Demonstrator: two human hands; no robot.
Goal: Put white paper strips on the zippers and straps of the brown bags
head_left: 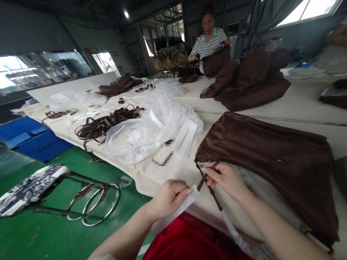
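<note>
A large dark brown bag [260, 144] lies on the cream-covered table in front of me, with a small zip pull on its side. My right hand [225, 178] pinches a narrow brown strap [202, 183] near the bag's left corner. My left hand [172, 196] is closed on a white strip of wrapping [177, 213], whose upper end meets the strap's end. Whether the strap runs inside the strip I cannot tell. Below my right hand, another length of brown strap [217, 200] hangs from the bag and enters a whitish wrapping [234, 234].
See-through plastic bags [162, 115], white strips [185, 135] and a heap of brown straps [111, 122] lie to the left. More brown bags [249, 83] are piled farther back. A co-worker [208, 43] stands across the table. A folding stool [35, 184] stands at left, near blue boxes [32, 137].
</note>
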